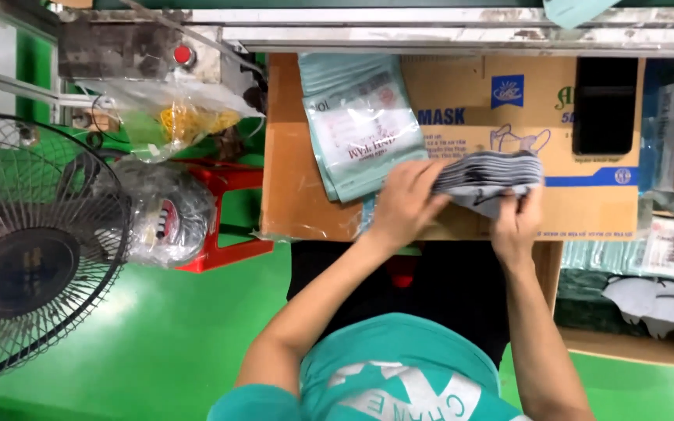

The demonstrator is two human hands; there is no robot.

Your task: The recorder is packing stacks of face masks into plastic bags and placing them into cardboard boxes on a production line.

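Surface: you work over a flattened cardboard box (587, 195) laid as a table top.
Room: green floor (157, 327); one electric fan (29, 257) to your left; one red stool (224, 210) carrying two clear bags.
Counts: one stack of grey masks (489, 175); one pile of printed pouches (360, 125) beside it.
Left hand (403, 206): fingers curled, gripping the stack's left end.
Right hand (518, 222): pinching the stack's lower right edge.
Stack position: held just above the box, between both hands.
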